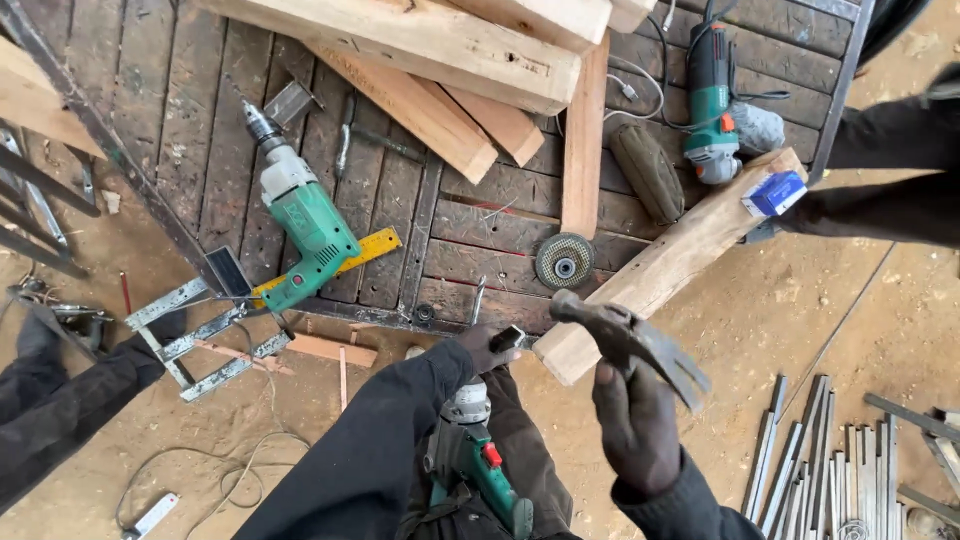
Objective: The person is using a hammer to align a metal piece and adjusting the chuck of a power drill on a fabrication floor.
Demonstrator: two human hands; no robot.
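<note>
Gripping a claw hammer [628, 340], the right hand [635, 425] sits in the lower centre-right of the frame, fist clenched around the handle. Hammer long axis runs diagonally: head end toward upper left, near the cut end of a wooden beam [665, 265], claw and far end toward lower right. Hammer appears blurred; whether its head touches the beam cannot be told.

Beam long axis: lower left to upper right, from frame centre up to the right edge of the metal platform [200, 110]. Near end faces the person. A blue-and-white packet [775, 192] lies on the far end.

Left hand [485, 345] at lower centre, just left of the beam's near end, fingers closed on a small dark object pressed against that end; object too small to identify.

An angle grinder [475, 460] with green body and red switch rests in the person's lap, bottom centre.

On the platform: green electric drill [300, 215] at centre left, chuck pointing upper left, lying over a yellow level [350, 258]; a grinding disc [564, 260] at centre; second green grinder [712, 90] upper right; stacked timbers [440, 50] along the top.

Metal strips [850, 470] lie on the sandy ground, lower right. Another person's dark sleeve [70, 400] enters at lower left; a further dark-clad limb [890, 170] at right edge.
</note>
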